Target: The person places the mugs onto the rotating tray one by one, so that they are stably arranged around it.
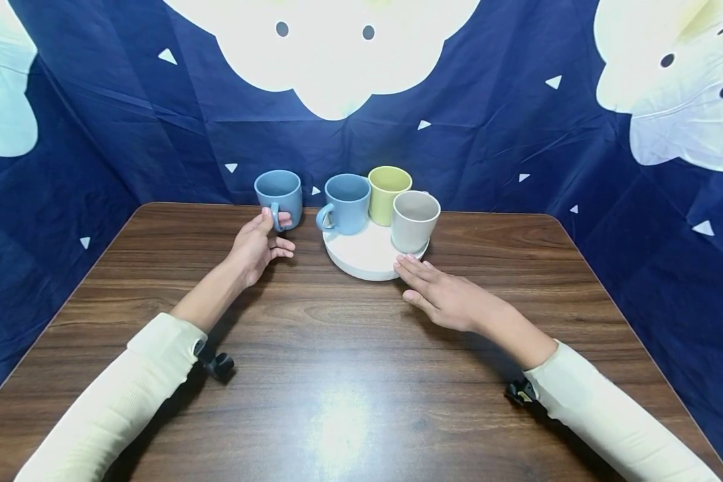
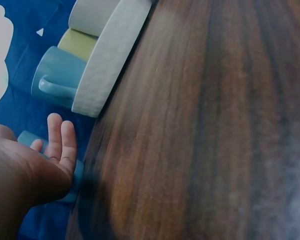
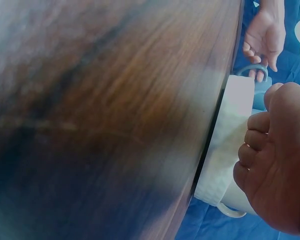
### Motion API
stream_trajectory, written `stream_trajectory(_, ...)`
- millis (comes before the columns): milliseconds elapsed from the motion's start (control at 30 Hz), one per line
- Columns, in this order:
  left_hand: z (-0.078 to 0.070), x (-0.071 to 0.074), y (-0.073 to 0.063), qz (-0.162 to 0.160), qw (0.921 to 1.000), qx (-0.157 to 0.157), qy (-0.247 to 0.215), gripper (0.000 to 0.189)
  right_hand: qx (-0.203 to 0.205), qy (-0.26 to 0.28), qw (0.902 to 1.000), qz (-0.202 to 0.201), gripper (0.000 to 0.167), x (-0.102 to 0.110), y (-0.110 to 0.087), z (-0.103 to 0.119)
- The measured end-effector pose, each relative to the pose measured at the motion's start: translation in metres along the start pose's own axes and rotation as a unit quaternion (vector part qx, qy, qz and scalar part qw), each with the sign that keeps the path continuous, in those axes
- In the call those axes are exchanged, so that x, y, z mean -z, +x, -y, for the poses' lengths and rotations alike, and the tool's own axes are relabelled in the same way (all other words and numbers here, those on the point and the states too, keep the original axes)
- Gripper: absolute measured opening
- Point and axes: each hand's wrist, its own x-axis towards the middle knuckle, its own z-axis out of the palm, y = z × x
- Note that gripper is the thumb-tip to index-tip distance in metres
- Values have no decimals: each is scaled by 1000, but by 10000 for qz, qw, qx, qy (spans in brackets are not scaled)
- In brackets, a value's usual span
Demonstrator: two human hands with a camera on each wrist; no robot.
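At the back left of the table, my left hand (image 1: 259,248) pinches the handle of a blue mug (image 1: 288,194) between thumb and forefinger; the other fingers stretch loosely below. Whether that mug's base touches the table cannot be told. To its right sits a round white tray (image 1: 358,260) bearing three upright mugs: another blue mug (image 1: 351,207) with its handle to the left, a yellow-green mug (image 1: 385,191) behind, and a pale grey mug (image 1: 411,227) at the right. My right hand (image 1: 448,298) lies extended by the tray's front right rim, fingertips at the edge below the grey mug.
The brown wooden table (image 1: 313,335) runs back to a dark blue cloth (image 1: 187,154) printed with white clouds and small triangles. Cloth also hangs along both sides. Black wrist mounts (image 1: 219,367) stick out under the pale sleeves (image 1: 126,381).
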Motion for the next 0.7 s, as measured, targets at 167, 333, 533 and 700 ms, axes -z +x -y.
stream_trajectory(167, 0, 1, 6, 101, 9997, 120, 181, 67, -8, 7, 10000, -7, 64, -1, 0, -1)
stream_trajectory(333, 1, 3, 10, 171, 9994, 181, 243, 74, -6, 9, 10000, 3, 64, -2, 0, -1)
stream_trajectory(533, -1, 2, 14, 205, 9988, 150, 420, 70, 12, 12, 10000, 6, 63, -2, 0, -1)
stream_trajectory(700, -2, -1, 17, 226, 9977, 113, 628, 70, -3, 47, 10000, 28, 63, 0, 0, 0)
